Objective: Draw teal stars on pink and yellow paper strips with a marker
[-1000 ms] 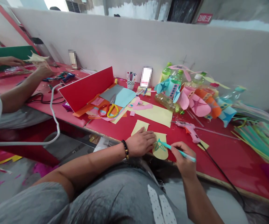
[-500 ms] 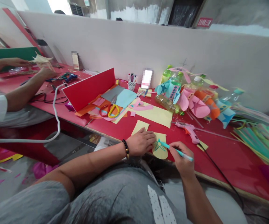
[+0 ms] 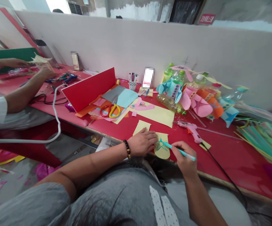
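Observation:
My right hand (image 3: pixel 185 156) grips a teal marker (image 3: pixel 188 155), its tip on a rounded pale yellow paper piece (image 3: pixel 163 153) at the table's front edge. A teal star outline (image 3: pixel 160 145) is drawn on that piece. Flat on the paper's left side lies my left hand (image 3: pixel 143 142), fingers stretched out and holding nothing. Partly under the left hand is another pale yellow piece (image 3: pixel 140 126). Behind them rests a larger pale yellow sheet (image 3: pixel 160 115) with a pink cut-out (image 3: pixel 145 106) on it.
A pink glue gun (image 3: pixel 192 130) with a black cord lies to the right. Scissors (image 3: pixel 113 110) rest on coloured sheets at left. Decorated plastic bottles (image 3: pixel 178 78) and coloured strips (image 3: pixel 260 144) fill the back right. A red board (image 3: pixel 91 89) separates a co-worker's hands (image 3: pixel 45 70).
The marker tip and my right hand have shifted very slightly on the star. My left hand stays in place; the whole view has tilted a little.

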Demonstrator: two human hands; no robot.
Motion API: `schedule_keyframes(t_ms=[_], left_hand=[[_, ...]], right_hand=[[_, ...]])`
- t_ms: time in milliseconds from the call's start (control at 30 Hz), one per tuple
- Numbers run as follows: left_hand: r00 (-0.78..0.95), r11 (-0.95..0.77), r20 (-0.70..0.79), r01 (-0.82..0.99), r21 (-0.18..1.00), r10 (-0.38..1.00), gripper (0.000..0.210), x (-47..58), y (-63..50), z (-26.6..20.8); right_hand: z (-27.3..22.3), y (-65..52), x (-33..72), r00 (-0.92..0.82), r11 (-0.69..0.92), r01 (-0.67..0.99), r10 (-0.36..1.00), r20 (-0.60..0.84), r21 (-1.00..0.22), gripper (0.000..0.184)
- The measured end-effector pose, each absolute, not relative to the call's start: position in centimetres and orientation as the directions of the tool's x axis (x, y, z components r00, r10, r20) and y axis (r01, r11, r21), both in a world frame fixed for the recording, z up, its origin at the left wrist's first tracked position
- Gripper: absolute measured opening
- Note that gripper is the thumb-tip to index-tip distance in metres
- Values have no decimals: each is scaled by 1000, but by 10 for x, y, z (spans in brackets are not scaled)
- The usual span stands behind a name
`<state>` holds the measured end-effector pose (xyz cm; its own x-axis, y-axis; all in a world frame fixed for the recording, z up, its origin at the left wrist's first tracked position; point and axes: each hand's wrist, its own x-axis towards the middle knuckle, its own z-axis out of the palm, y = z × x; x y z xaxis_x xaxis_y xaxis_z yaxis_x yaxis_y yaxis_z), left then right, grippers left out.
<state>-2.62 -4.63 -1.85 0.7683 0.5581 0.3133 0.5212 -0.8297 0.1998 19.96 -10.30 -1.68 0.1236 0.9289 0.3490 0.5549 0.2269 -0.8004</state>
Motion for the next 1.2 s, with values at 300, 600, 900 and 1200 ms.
schedule_keyframes(t_ms=[300,600,900,1200], left_hand=[[765,-827,314,525,202,563,34,-26,-47,-19],[741,-818,346,526,233,575,38,-29,-45,-18],[723,-842,442,508,179,530,32,-45,-67,-22],[752,-850,412,511,128,515,35,-42,-70,-27]], right_hand=[[-18,-101,199,130,237,546,924,360,-804,15],[-19,-101,199,153,273,490,908,390,-828,18],[-14,-104,195,80,292,467,926,368,-835,13],[-18,-105,190,64,269,445,942,329,-854,10]])
